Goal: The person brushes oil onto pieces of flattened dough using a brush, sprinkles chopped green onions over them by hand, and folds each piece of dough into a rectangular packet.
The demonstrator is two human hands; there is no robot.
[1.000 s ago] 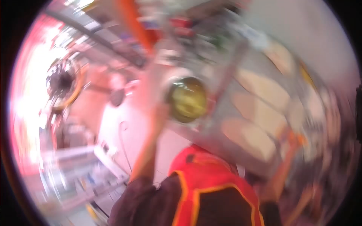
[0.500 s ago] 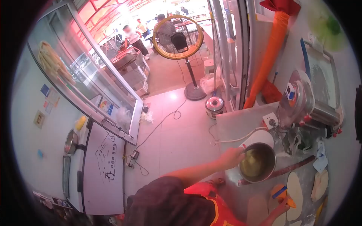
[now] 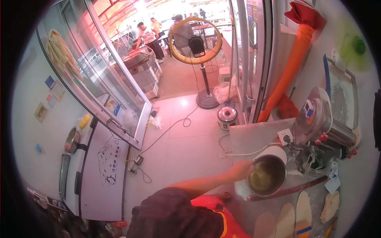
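Observation:
My left hand (image 3: pixel 241 170) is closed on the left rim of a round metal pot (image 3: pixel 281 174). Yellowish liquid or batter shows inside it. A white device (image 3: pixel 276 152) is partly hidden behind the pot, on the metal worktop (image 3: pixel 248 139). My right hand is out of view. Long flat dough pieces (image 3: pixel 285 220) lie in front of the pot, and a scraper with a blue strip (image 3: pixel 304 229) is over one of them near the bottom edge. A long reddish-brown rod (image 3: pixel 303 188) lies between pot and dough.
A steel machine (image 3: pixel 313 115), a socket box (image 3: pixel 285 137) and plastic bags (image 3: pixel 313 158) occupy the worktop's far right. A yellow-rimmed fan (image 3: pixel 195 44) stands at the doorway, beside a cooker (image 3: pixel 227 117). Cables cross the floor. People (image 3: pixel 149 39) stand outside.
The view has shifted slightly since half a second ago, after strong motion blur earlier. My right hand, last seen at the scraper, has left the view. My left hand still holds the pot's rim.

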